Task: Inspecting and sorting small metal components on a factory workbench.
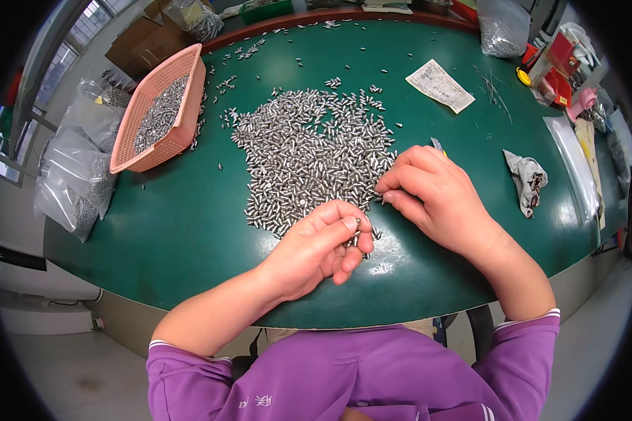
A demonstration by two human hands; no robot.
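A wide heap of small shiny metal pins (309,151), short and rounded, lies spread on the green table in front of me. My left hand (323,242) is at the heap's near edge, its fingers curled around a few of these metal pins (354,235), with the thumb pressing on one. To the right, my right hand (428,193) reaches over the heap's right edge. Its thumb and forefinger pinch together at the pins, and a small dark piece shows below the fingertips. Behind that hand a thin tool (437,145) is mostly hidden.
A pink plastic basket (130,140) of metal parts stands at the left, beside clear bags (77,189) of parts. On the green table (211,266) lie a paper slip (440,85), thin wires (495,95) and a stained crumpled cloth (526,181). Bags and red containers (558,85) crowd the right edge.
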